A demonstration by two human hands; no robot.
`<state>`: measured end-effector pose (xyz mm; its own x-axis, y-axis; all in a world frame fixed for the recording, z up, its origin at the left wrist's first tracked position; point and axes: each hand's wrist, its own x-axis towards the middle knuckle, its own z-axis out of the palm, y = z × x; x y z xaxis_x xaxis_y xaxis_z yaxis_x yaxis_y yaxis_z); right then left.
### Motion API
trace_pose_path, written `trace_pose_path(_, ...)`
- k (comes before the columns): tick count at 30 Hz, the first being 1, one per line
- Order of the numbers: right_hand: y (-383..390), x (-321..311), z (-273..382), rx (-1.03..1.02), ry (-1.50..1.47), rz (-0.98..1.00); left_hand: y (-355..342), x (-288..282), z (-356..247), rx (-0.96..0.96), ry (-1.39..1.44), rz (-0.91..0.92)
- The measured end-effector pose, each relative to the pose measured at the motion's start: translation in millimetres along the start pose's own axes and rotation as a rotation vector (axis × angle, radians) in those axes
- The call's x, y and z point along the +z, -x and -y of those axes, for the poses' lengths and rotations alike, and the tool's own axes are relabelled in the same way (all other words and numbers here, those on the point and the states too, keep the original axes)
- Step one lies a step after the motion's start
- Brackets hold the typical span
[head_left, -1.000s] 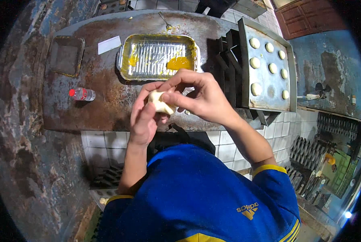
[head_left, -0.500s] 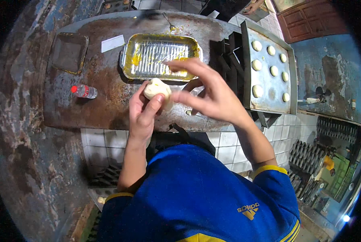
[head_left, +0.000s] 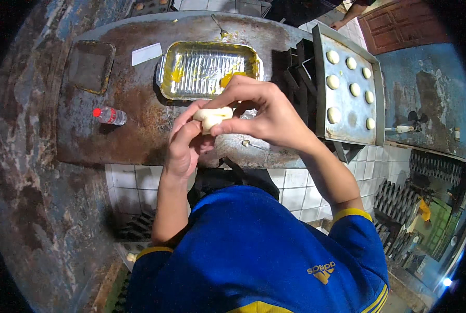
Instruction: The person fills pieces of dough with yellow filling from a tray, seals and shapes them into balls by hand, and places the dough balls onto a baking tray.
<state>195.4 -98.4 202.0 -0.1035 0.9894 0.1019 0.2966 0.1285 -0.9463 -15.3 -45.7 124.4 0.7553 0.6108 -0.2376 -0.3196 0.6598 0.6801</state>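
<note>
A pale piece of dough (head_left: 210,123) is held between my two hands, above the near edge of the worn metal table. Its top is folded, with a yellowish line showing in the crease. My left hand (head_left: 183,143) grips the dough from the left, thumb on the near side. From the right, my right hand (head_left: 256,112) pinches it between thumb and fingers. Just beyond my hands sits a foil-like rectangular pan (head_left: 212,49) with yellow filling smeared in its corners. A small spoon (head_left: 246,143) lies on the table, below my right hand.
At the right, a large metal tray (head_left: 342,133) carries several round dough balls (head_left: 333,82) on dark stacked racks. On the left are a red-capped clear bottle (head_left: 111,116), a dark empty pan (head_left: 90,68) and a white card (head_left: 146,54). Another person's hand (head_left: 338,24) shows at the far right.
My right hand has come in from the right and now pinches the dough, which has gone from a rounded lump to a folded shape. The other person's arm has shifted.
</note>
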Motion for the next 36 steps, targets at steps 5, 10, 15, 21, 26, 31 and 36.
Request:
trace_pose_path(5,9.8,7.0,-10.9,0.053,0.008,-0.108,4.1,18.7,8.0,0.304,-0.245,-0.065)
trace_pose_path(10,12.2,2.7,10.4,0.156,0.017,-0.089,-4.0,23.0,12.5,0.318,-0.155,-0.17)
trace_pose_path(15,10.6,3.0,10.3,-0.251,0.476,-0.031,-4.3,32.8,7.7,0.187,-0.073,-0.097)
trace_pose_path(21,18.9,-5.6,-13.6,-0.186,0.237,-0.137,-12.2,28.4,-3.8,-0.045,0.123,-0.05)
trace_pose_path(26,36.3,-8.8,-24.8,0.218,-0.449,-0.337,-20.0,68.9,-2.9,0.173,-0.019,-0.073)
trace_pose_path(31,70.7,-21.9,-28.9,0.353,-1.204,-0.237,-46.8,103.5,6.4,0.54,-0.537,-0.135)
trace_pose_path(36,106.8,-38.2,-21.2,0.022,-0.738,-0.425,-67.8,178.4,24.6,0.589,-0.336,0.221)
